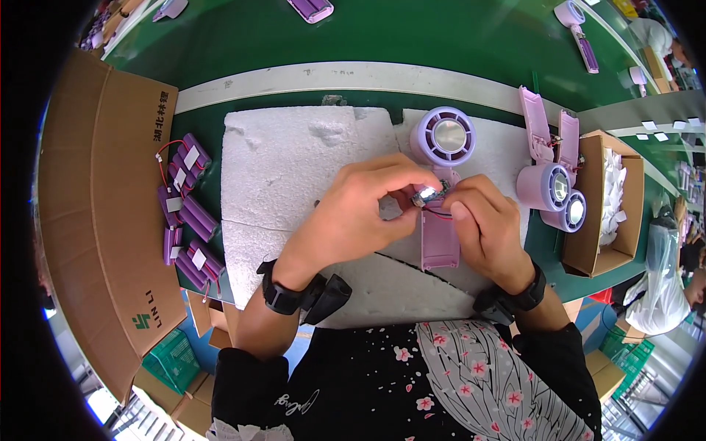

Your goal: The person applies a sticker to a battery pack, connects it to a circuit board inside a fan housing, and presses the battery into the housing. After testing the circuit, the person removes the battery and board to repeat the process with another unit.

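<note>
My left hand (360, 206) pinches a small circuit board (425, 195) between thumb and forefinger, and a bright white glare shows on the board. Red and black wires (439, 214) run from the board to my right hand (485, 228), whose closed fingers grip them at the board's right side. Below both hands lies an opened handheld fan, its round lilac head (443, 137) pointing away from me. The fan's pink handle shell (440, 246) lies open toward me. My fingertips hide part of the board and the upper handle.
White foam slabs (276, 173) cover the bench under the work. Several purple battery packs (197, 218) with wires lie at left beside a tall cardboard box (110, 198). Two more opened fans (544, 187) lie at right, next to a carton (631, 213) of white pieces. A pale rail (346, 79) crosses behind.
</note>
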### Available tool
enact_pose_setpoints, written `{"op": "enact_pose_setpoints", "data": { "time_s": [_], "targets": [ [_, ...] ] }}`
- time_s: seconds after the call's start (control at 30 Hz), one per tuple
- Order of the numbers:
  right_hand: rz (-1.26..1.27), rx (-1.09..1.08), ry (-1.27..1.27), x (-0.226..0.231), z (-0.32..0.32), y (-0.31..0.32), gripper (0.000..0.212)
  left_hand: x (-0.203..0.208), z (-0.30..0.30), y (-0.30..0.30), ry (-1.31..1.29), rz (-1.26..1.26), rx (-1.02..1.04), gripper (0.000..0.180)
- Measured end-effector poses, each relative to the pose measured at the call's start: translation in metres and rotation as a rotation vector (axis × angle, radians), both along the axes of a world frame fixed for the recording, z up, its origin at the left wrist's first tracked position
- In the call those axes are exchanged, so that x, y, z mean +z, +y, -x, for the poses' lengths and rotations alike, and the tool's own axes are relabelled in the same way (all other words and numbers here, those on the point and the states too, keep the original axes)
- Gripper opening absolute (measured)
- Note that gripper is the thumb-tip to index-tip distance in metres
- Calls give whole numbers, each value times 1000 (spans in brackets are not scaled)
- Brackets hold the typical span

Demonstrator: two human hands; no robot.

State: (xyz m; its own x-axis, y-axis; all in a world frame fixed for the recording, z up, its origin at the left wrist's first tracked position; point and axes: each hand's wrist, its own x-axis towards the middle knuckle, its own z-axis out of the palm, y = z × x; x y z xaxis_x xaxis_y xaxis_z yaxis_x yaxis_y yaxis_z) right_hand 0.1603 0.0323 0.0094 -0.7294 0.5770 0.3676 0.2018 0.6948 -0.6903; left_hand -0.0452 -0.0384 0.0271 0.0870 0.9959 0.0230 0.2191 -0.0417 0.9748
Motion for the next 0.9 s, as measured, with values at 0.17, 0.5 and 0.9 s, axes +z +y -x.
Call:
{"op": "enact_pose_setpoints", "data": {
  "time_s": [0.17, 0.5, 0.9],
  "targets": [
    [46, -182, -15, 12, 11, -10, 36, 0, -5, 1, 142, -167, 44, 37],
    [-26, -180, -4, 8, 10, -7, 40, -5, -4, 1, 163, -207, 108, 35],
    [-15, -168, 20, 9, 12, -5, 42, -8, -4, 0, 303, -293, 119, 29]
  ]
}}
